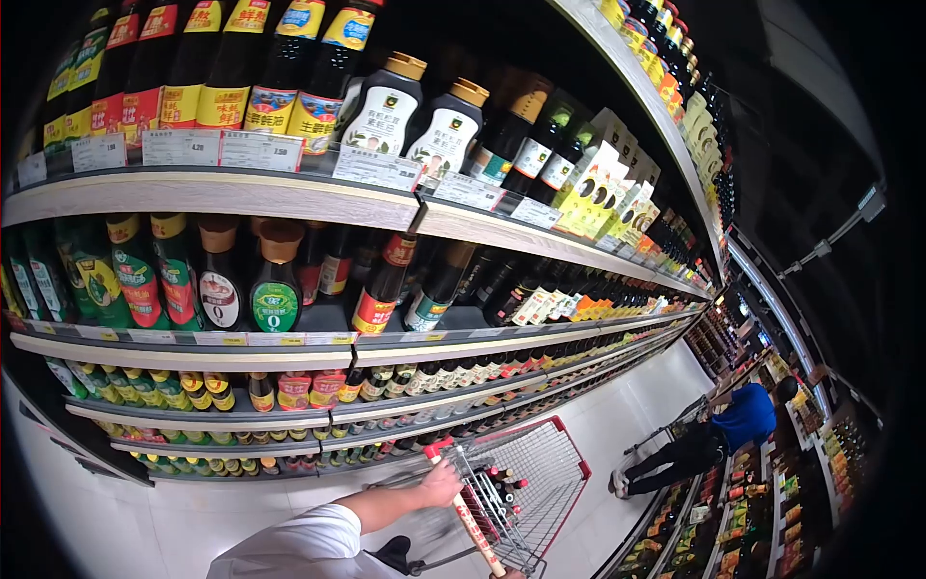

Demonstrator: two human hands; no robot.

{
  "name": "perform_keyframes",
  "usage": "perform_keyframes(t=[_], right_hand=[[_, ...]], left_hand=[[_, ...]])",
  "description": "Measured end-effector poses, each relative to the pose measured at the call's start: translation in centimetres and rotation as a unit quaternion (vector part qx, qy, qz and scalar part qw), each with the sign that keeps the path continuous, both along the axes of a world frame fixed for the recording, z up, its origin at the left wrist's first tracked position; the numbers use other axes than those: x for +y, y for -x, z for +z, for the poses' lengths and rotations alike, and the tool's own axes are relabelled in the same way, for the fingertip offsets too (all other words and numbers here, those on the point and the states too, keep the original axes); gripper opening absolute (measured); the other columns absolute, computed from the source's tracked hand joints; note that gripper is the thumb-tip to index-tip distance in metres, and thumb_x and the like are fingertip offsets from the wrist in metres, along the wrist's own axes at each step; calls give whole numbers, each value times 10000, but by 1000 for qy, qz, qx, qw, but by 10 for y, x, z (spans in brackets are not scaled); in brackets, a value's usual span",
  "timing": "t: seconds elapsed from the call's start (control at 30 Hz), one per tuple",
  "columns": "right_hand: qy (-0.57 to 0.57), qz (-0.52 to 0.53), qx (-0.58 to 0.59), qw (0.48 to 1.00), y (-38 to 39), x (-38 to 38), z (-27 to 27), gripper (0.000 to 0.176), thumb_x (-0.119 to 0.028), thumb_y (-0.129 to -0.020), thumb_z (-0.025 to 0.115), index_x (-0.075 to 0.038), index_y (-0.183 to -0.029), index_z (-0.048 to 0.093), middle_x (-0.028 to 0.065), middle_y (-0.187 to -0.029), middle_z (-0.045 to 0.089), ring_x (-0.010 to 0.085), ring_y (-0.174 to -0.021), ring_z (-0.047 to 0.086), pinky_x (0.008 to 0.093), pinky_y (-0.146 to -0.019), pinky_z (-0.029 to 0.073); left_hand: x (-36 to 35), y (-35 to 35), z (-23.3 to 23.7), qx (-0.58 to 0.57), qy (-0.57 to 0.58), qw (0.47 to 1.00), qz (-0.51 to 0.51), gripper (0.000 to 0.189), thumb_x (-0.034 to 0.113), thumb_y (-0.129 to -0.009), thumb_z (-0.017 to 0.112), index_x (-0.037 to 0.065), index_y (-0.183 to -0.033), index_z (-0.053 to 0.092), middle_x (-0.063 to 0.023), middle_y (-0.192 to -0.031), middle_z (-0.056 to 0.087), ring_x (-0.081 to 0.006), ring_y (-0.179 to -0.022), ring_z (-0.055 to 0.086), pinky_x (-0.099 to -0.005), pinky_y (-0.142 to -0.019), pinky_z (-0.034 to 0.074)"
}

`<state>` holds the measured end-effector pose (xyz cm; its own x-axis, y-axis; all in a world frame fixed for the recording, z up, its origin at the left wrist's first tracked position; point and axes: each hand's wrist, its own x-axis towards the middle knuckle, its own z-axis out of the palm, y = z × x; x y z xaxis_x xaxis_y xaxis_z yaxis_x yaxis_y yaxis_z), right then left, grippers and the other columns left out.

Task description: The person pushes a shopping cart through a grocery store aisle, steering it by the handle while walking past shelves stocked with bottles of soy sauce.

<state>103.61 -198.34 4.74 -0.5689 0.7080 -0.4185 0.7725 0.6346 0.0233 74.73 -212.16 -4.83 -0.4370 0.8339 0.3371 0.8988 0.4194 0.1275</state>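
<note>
My left hand (pixel 442 483) is wrapped round the handle of a shopping cart (pixel 467 511), near the handle's far end in this tilted view. A white sleeve covers the upper part of that arm. At the bottom edge, part of my right hand (pixel 509 573) shows at the other end of the handle, its fingers closed there; most of it is cut off. Inside the wire basket stand several dark bottles (pixel 503 492) with red caps. The cart has red corner pieces on its frame.
Shelves of sauce bottles (pixel 376 289) run along the left, with price tags (pixel 260 150) on their edges. Farther down the aisle, a person in a blue top (pixel 748 417) bends beside another cart (pixel 666 425). More stocked shelves (pixel 752 511) line the right. Pale floor (pixel 588 454) lies between.
</note>
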Motion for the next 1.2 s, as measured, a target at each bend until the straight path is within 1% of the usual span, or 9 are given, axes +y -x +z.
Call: perform_keyframes(t=[0.2, 0.27, 0.6, 0.7, 0.9, 1.0, 1.07, 1.1, 1.2], right_hand=[[-10, 8, 45, 999, -8, -2, -20, 494, -384, -845, 616, -107, -1254, 626, 246, -1130, 667, 433, -1079, 624, 510, -899, 505], [-30, 28, 64, 997, -15, 5, -39, 477, -380, -842, 620, -98, -1227, 641, 248, -1106, 674, 434, -1058, 633, 509, -885, 510], [-40, 73, 104, 991, -36, -18, -59, 445, -379, -831, 650, -61, -1142, 671, 266, -1027, 683, 441, -1007, 647, 522, -829, 520], [-69, 117, 153, 979, -46, -20, -78, 423, -377, -829, 662, -26, -1064, 688, 280, -971, 682, 451, -950, 656, 525, -783, 523], [-56, 181, 200, 961, -47, -36, -73, 373, -342, -832, 672, 19, -922, 697, 289, -827, 664, 480, -798, 648, 527, -697, 521], [6, 112, 132, 985, -41, -63, -42, 432, -388, -841, 662, 8, -1013, 688, 297, -911, 666, 484, -882, 637, 537, -773, 515], [-8, 114, 99, 989, -45, -73, -39, 522, -448, -851, 644, -3, -1122, 655, 309, -1041, 648, 492, -1009, 602, 553, -878, 483], [28, 101, 68, 992, -42, -77, -31, 586, -487, -858, 626, -11, -1200, 620, 312, -1138, 619, 493, -1107, 556, 563, -955, 441], [62, 90, 81, 991, -46, -92, -16, 583, -479, -858, 630, -6, -1198, 625, 315, -1131, 624, 495, -1102, 556, 562, -955, 440]], left_hand=[[-12, -3, -3, 5, -29, 1000, -4, 124, 292, -705, 660, 169, -720, 665, -20, -762, 646, -212, -863, 588, -423, -871, 374], [-18, -4, -1, 0, -30, 1000, -2, 114, 282, -701, 660, 169, -719, 662, -20, -766, 644, -208, -867, 587, -415, -870, 375], [-66, -17, 16, 6, -77, 997, -3, 98, 238, -682, 684, 153, -717, 650, 8, -758, 617, -178, -852, 572, -349, -842, 377], [-81, -19, 20, 12, -82, 997, -3, 93, 242, -697, 680, 155, -720, 656, 13, -755, 612, -171, -847, 561, -344, -843, 374], [-98, -21, 16, -11, -90, 996, -13, 107, 254, -693, 677, 152, -721, 659, 11, -750, 609, -173, -826, 570, -336, -831, 382], [-103, -21, 3, -4, -122, 992, -18, 121, 259, -674, 680, 151, -723, 654, 10, -740, 599, -177, -811, 575, -343, -822, 392], [-106, -22, -2, 6, -134, 991, -28, 128, 261, -667, 683, 151, -726, 653, 10, -739, 595, -178, -814, 575, -348, -822, 395], [-108, -24, -2, 1, -138, 990, -28, 127, 251, -657, 685, 152, -729, 652, 8, -744, 592, -185, -818, 575, -357, -839, 399], [-122, -29, 8, -2, -129, 991, -26, 129, 244, -643, 691, 155, -729, 653, 7, -749, 591, -192, -822, 575, -362, -861, 401]])
